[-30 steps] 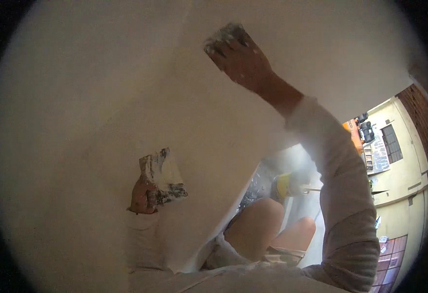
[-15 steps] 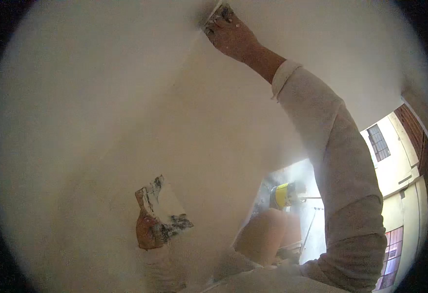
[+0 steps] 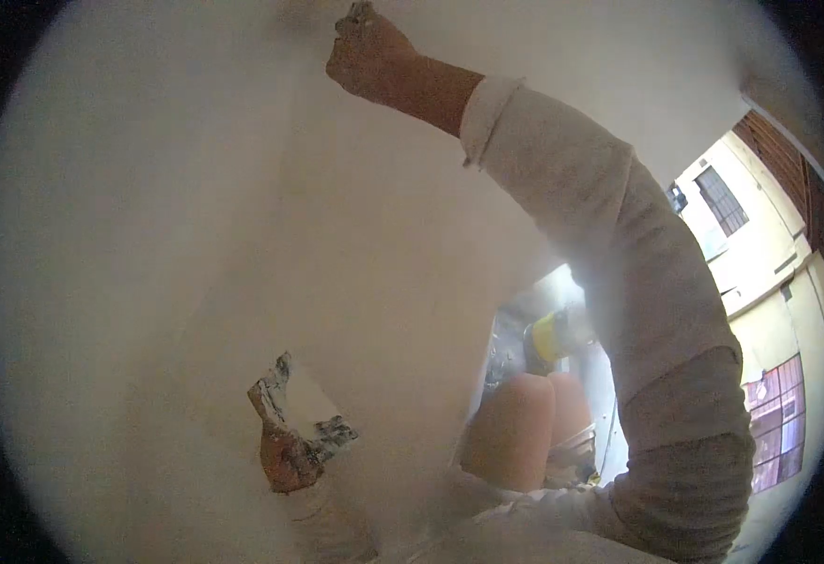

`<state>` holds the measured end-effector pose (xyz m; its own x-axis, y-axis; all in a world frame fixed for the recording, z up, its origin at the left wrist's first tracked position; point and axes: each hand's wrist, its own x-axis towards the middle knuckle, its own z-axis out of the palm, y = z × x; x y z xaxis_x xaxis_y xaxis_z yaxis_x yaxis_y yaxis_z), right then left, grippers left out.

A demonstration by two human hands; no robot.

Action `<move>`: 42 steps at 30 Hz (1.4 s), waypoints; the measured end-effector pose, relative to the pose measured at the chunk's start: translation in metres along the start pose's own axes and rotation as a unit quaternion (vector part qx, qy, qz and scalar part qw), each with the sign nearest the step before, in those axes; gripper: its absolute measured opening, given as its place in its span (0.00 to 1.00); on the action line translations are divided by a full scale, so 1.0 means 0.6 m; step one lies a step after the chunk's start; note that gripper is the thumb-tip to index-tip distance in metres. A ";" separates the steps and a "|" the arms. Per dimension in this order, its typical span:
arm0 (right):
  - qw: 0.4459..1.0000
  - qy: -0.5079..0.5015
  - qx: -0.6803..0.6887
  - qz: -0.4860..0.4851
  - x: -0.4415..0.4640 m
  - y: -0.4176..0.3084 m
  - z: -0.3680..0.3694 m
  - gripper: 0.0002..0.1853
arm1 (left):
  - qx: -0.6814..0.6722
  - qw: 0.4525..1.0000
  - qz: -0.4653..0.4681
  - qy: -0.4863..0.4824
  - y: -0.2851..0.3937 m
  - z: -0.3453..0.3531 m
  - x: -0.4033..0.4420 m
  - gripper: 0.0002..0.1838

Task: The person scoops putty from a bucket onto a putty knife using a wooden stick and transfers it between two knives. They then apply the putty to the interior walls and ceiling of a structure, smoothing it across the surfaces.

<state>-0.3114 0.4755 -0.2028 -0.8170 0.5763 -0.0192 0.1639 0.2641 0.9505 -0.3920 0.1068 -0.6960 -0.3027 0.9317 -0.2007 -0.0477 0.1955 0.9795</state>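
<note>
My right hand (image 3: 369,52) is raised at the top of the view, its fingers closed against the pale wall (image 3: 384,235). What it grips is hidden behind the fingers. Lower left, my left hand (image 3: 290,458) is closed round the edge of a flat, pale plate (image 3: 306,399) smeared with dark and whitish paste. A long light sleeve covers my right arm, which curves down the right side.
Below, beyond my bare knees, a yellow and dark bucket (image 3: 547,338) stands on a speckled floor. At the right are a building with a barred window (image 3: 721,201), a purplish grid window (image 3: 776,423) and a brown slatted roof (image 3: 783,160).
My right hand has moved up and left along the wall. My left hand, with the plate, has moved lower in the view. The view itself has shifted somewhat.
</note>
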 end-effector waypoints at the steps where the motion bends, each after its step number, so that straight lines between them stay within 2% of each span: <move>1: 0.999 -0.026 -0.035 -0.009 -0.022 0.001 -0.003 0.14 | 0.016 1.000 -0.002 0.001 -0.018 -0.006 0.008 0.22; 2: 0.999 -0.035 -0.037 0.000 -0.042 0.003 0.003 0.14 | 0.034 0.999 -0.003 0.000 -0.038 -0.012 0.014 0.23; 4: 0.998 0.026 -0.065 0.001 -0.091 0.008 0.020 0.14 | 0.075 0.997 -0.004 -0.005 -0.089 -0.031 0.033 0.24; 8: 0.998 -0.057 -0.018 0.011 -0.189 0.029 0.026 0.13 | 0.162 0.987 0.005 -0.010 -0.234 -0.088 0.075 0.25; 11: 0.994 -0.112 -0.013 0.014 -0.270 0.026 0.064 0.13 | 0.228 0.968 0.097 -0.031 -0.361 -0.148 0.114 0.27; 12: 0.999 -0.032 -0.006 0.039 -0.297 0.021 0.102 0.09 | 0.251 0.947 0.197 -0.046 -0.406 -0.169 0.136 0.27; 13: 0.997 0.048 0.001 0.065 -0.324 0.019 0.118 0.06 | 0.252 0.968 0.014 -0.012 -0.400 -0.160 0.136 0.29; 14: 0.997 0.040 0.003 0.069 -0.356 0.014 0.133 0.06 | 0.248 0.954 -0.169 0.024 -0.395 -0.152 0.137 0.30; 15: 0.997 0.024 -0.010 0.070 -0.389 0.009 0.137 0.07 | 0.222 0.966 -0.130 0.032 -0.324 -0.134 0.123 0.29; 16: 0.997 0.008 -0.025 0.069 -0.413 0.009 0.132 0.08 | 0.191 0.979 -0.058 0.027 -0.206 -0.097 0.103 0.29; 18: 0.997 0.017 -0.012 0.079 -0.479 0.002 0.156 0.10 | 0.156 0.987 0.048 0.012 -0.072 -0.036 0.082 0.28; 20: 0.996 0.028 0.002 0.089 -0.535 -0.012 0.169 0.12 | 0.134 0.977 0.166 -0.008 0.006 0.006 0.071 0.27; 22: 0.993 -0.067 -0.031 0.093 -0.584 -0.028 0.175 0.20 | 0.060 0.952 0.301 0.004 0.044 0.035 0.061 0.25; 23: 0.993 -0.034 0.015 0.111 -0.601 -0.008 0.184 0.21 | 0.006 0.930 0.366 0.015 0.060 0.043 0.054 0.24; 25: 0.993 -0.036 0.019 0.113 -0.643 -0.018 0.202 0.21 | -0.111 0.984 0.114 0.085 0.061 0.049 0.041 0.25; 30: 0.991 -0.018 0.020 0.134 -0.702 -0.044 0.200 0.21 | -0.081 0.986 0.122 0.078 0.081 0.077 0.042 0.27; 33: 0.981 -0.112 0.007 0.160 -0.731 -0.067 0.186 0.20 | -0.060 0.987 0.132 0.063 0.082 0.097 0.044 0.29; 34: 0.972 -0.056 0.117 0.196 -0.729 -0.081 0.167 0.21 | -0.048 0.988 0.135 0.056 0.084 0.107 0.044 0.30; 35: 0.911 -0.002 0.339 0.236 -0.723 -0.111 0.174 0.22 | -0.035 0.988 0.140 0.053 0.087 0.117 0.045 0.31; 37: 0.760 -0.038 0.588 0.276 -0.684 -0.175 0.163 0.23 | -0.001 0.987 0.155 0.043 0.094 0.141 0.045 0.33; 39: 0.674 -0.051 0.698 0.235 -0.615 -0.247 0.137 0.25 | 0.024 0.981 0.188 0.040 0.094 0.168 0.048 0.34; 40: 0.611 0.002 0.771 0.178 -0.587 -0.293 0.128 0.27 | 0.043 0.979 0.198 0.037 0.088 0.176 0.046 0.35; 42: 0.694 -0.117 0.706 0.079 -0.507 -0.356 0.089 0.32 | 0.125 0.972 0.196 0.033 0.062 0.193 0.058 0.37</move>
<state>-0.0681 0.2852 -0.4165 -0.6416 0.7509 -0.1564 0.7551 0.5825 -0.3010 -0.2942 0.1819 -0.6683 -0.3110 0.9298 0.1969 0.3137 -0.0952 0.9447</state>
